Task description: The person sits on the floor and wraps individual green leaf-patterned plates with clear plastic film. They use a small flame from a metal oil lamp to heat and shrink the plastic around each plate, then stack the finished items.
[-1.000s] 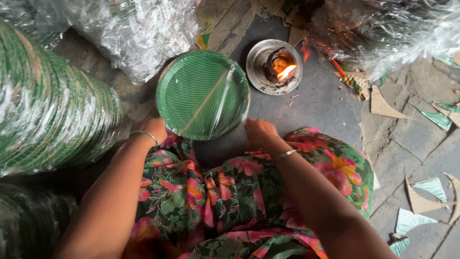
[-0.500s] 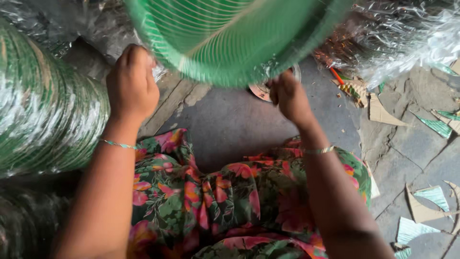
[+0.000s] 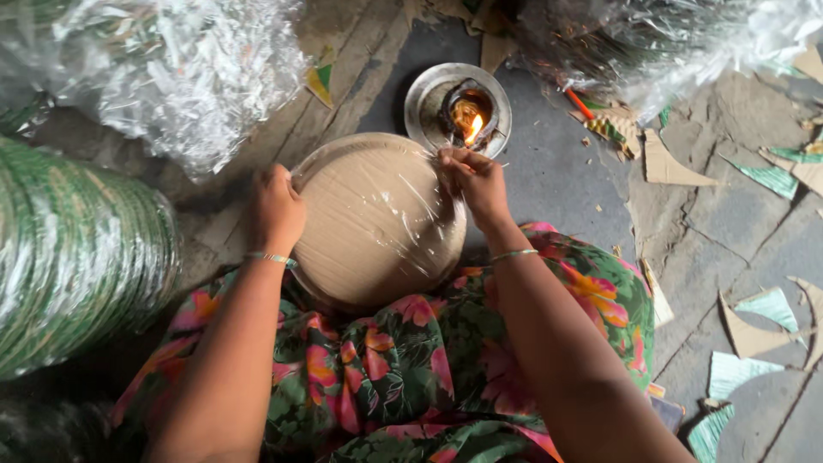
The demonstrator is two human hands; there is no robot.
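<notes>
Evidently underside-up plate stack, hands gripping

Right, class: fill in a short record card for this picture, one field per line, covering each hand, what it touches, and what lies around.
Left hand: left hand grips the left rim of the brown round plate stack
Right hand: right hand pinches the clear plastic wrap at the stack's upper right edge
Stack position: brown side up, resting on the lap over the floral cloth
Flame: small lit lamp in a metal dish, just beyond the right fingers
Left of scene: wrapped green plate roll
Floor: scattered card offcuts
</notes>
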